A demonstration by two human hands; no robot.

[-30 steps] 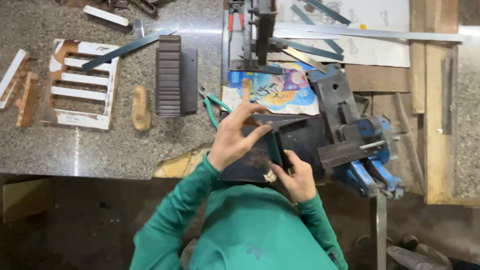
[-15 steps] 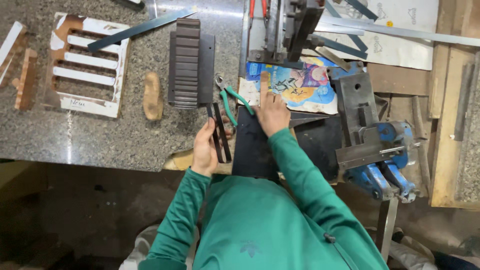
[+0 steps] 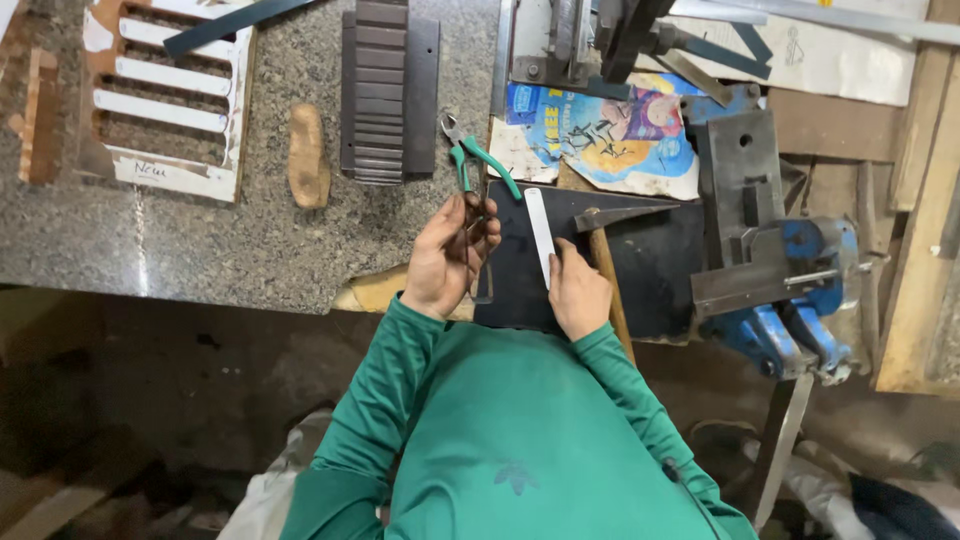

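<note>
We're mid-handling at the table (image 3: 200, 250). Left hand (image 3: 450, 260) is closed around a thin dark strip (image 3: 478, 250), held upright over the left edge of the black plate (image 3: 640, 265). Right hand (image 3: 578, 292) rests on the plate with its fingers on the lower end of a pale flat strip (image 3: 540, 235), which lies flat on the plate; we can't tell whether it's pinched or only pressed. A hammer (image 3: 605, 255) lies just beside that hand, head pointing right.

Our read: the step is sorting or pairing the two strips on the plate. Any next move needs the dark strip kept clear of the green-handled pliers (image 3: 472, 160) lying just above the left hand.

Printed stuff: a colourful sheet (image 3: 600, 125), mostly blue with yellow and pink, lies flat above the plate, its corner torn. A white slotted frame (image 3: 165, 100) sits far left, small handwritten mark on its lower edge. A dark ribbed block (image 3: 385, 90) is between them. Blue vise (image 3: 790, 290) is on the right.
</note>
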